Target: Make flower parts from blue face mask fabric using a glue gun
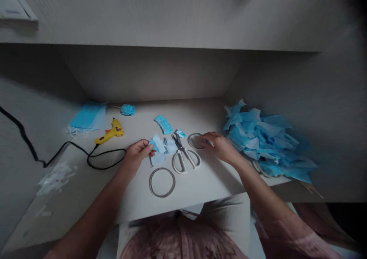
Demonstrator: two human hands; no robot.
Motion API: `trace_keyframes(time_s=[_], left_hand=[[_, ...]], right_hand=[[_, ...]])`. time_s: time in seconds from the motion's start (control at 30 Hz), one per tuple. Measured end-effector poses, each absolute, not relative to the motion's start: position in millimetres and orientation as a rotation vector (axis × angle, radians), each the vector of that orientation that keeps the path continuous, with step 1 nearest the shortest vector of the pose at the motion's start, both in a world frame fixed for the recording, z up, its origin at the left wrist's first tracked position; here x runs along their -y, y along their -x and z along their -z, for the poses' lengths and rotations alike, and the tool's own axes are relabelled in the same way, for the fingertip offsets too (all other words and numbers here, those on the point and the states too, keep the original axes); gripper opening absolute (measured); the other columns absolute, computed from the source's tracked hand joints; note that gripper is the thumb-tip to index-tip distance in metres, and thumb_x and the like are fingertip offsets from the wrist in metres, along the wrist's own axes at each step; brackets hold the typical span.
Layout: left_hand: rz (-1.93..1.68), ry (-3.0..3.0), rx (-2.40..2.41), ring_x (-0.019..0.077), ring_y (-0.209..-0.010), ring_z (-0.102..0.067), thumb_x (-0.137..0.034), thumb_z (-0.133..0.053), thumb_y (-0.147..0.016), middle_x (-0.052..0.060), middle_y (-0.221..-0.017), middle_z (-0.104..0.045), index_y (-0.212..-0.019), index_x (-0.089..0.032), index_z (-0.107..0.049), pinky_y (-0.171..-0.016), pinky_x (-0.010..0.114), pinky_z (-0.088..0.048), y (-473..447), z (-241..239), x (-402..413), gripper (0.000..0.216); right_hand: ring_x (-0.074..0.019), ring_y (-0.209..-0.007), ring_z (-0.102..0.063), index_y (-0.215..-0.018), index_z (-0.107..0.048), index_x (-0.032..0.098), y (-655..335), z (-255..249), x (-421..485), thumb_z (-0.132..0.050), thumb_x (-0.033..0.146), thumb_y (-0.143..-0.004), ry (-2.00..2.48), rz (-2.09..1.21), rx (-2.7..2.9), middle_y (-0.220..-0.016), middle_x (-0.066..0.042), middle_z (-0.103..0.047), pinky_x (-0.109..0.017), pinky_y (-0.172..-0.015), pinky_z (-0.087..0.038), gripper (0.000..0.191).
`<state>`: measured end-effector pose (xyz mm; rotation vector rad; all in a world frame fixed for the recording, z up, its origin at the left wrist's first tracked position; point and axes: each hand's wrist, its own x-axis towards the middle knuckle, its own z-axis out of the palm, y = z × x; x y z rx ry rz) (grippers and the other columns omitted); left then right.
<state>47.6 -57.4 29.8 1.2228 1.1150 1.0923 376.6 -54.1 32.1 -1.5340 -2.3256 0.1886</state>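
Note:
My left hand (137, 153) pinches a small blue and white piece of mask fabric (157, 143) just above the white table (200, 182). My right hand (218, 145) rests on the table with its fingers curled at the edge of a small grey ring (194, 141). White-handled scissors (184, 156) lie between my hands, blades pointing away. A larger grey ring (162, 182) lies in front of them. More cut blue scraps (164, 124) sit behind the scissors.
A yellow glue gun (110, 133) with a black cord (103, 160) lies at the left, by a stack of blue face masks (87, 117) and a blue fabric rosette (127, 109). A big heap of blue fabric pieces (263, 140) fills the right. Clear plastic wrappers (54, 177) lie far left.

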Motion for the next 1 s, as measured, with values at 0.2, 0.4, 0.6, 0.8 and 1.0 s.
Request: trace_keyframes(time_s=[0.2, 0.4, 0.6, 0.8, 1.0], left_hand=[[-1.011, -1.337, -1.068, 0.0115, -0.059, -0.055, -0.042, -0.073, -0.071, 0.0, -0.061, -0.062, -0.071, -0.015, -0.062, -0.059, 0.023, -0.043, -46.0, -21.7, 56.8, 0.03], [-1.074, -1.357, -0.847, 0.0128, -0.074, -0.059, -0.034, -0.068, -0.079, 0.007, -0.099, -0.068, -0.071, -0.015, -0.059, -0.068, 0.024, -0.045, -54.3, -42.5, 64.5, 0.023], [-0.912, -1.395, -0.594, 0.021, -0.101, -0.06, -0.029, -0.072, -0.075, 0.01, -0.112, -0.065, -0.065, -0.014, -0.055, -0.089, 0.032, -0.043, -78.6, -71.9, 74.5, 0.025], [-0.943, -1.336, -0.666, 0.0126, -0.065, -0.057, -0.034, -0.075, -0.071, 0.001, -0.071, -0.06, -0.065, -0.015, -0.057, -0.066, 0.025, -0.045, -70.7, -63.3, 66.6, 0.027], [-1.237, -1.559, -0.843, 0.0134, -0.073, -0.057, -0.028, -0.068, -0.077, 0.002, -0.076, -0.059, -0.068, -0.015, -0.062, -0.068, 0.023, -0.046, -39.3, -50.3, 49.1, 0.017]], right_hand=[[-0.0227, -0.1, -0.06, -0.09, -0.068, 0.018, -379.8, -20.3, 65.8, -0.055, 0.027, -0.09, 1.366, -0.427, 2.238, -0.099, -0.009, -0.069, -0.035, -0.09, -0.044, 0.016], [-0.0169, -0.082, -0.061, -0.089, -0.062, 0.017, -369.4, -63.0, 83.7, -0.057, 0.041, -0.089, 1.096, -1.169, 1.856, -0.087, -0.005, -0.069, -0.03, -0.078, -0.045, 0.025], [-0.0155, -0.077, -0.061, -0.085, -0.061, 0.016, -341.2, -64.8, 87.1, -0.066, 0.05, -0.082, 0.83, -1.457, 1.637, -0.08, -0.004, -0.068, -0.03, -0.075, -0.046, 0.034], [-0.0182, -0.081, -0.064, -0.097, -0.06, 0.017, -320.2, -59.4, 81.1, -0.052, 0.05, -0.09, 1.15, -1.14, 1.695, -0.089, -0.007, -0.067, -0.031, -0.073, -0.049, 0.034], [-0.0271, -0.083, -0.068, -0.119, -0.057, 0.017, -284.2, -44.9, 103.2, -0.058, 0.046, -0.086, 1.985, -0.228, 2.35, -0.096, -0.015, -0.07, -0.03, -0.067, -0.046, 0.044]])
